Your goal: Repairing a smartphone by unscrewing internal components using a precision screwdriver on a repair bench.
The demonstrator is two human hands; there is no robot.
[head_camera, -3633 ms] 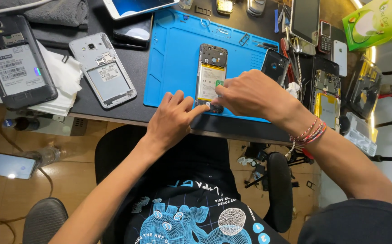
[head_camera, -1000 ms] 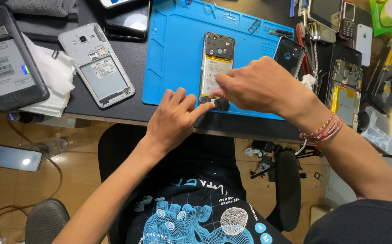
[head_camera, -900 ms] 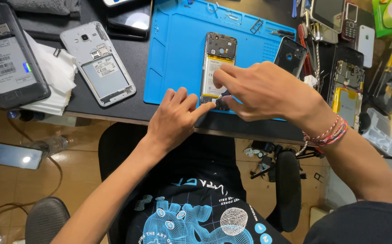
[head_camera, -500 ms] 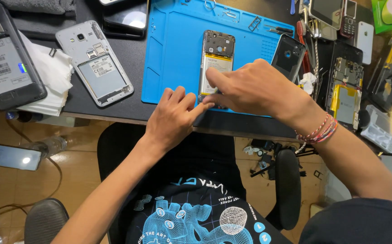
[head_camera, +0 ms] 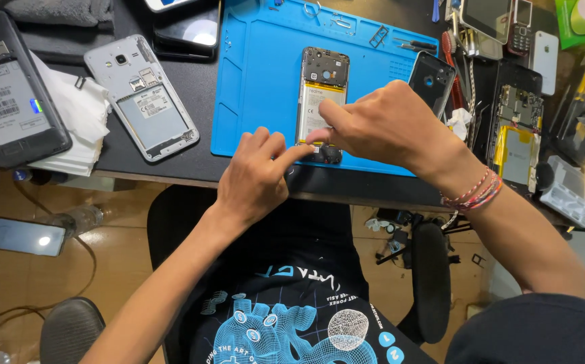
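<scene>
Here, an opened phone (head_camera: 322,94) lying back-up and flat on the blue mat (head_camera: 252,81), near the mat's front edge, lower end toward the body. Left hand (head_camera: 255,176) loosely curled, forefinger stretched out to press at the phone's lower end — holding nothing, only pinning. Right hand (head_camera: 387,125) arched over the lower half of the phone, thumb and forefinger pinched together at the battery's bottom edge; whether a small part or tool sits in that pinch cannot be told, hidden by the fingers. Probably light and stiff as a slab, yet delicate inside — bare board up top, thin battery label, likely fine connectors below. Best taken by the long side rails of the frame, not by the exposed middle; smooth edges likely to slide on the mat unless pinned as now. Around it: a grey phone (head_camera: 142,98) with its back off on the black desk, a larger dark phone (head_camera: 10,94) on white tissue at far left, another gutted phone (head_camera: 518,135) at right.
</scene>
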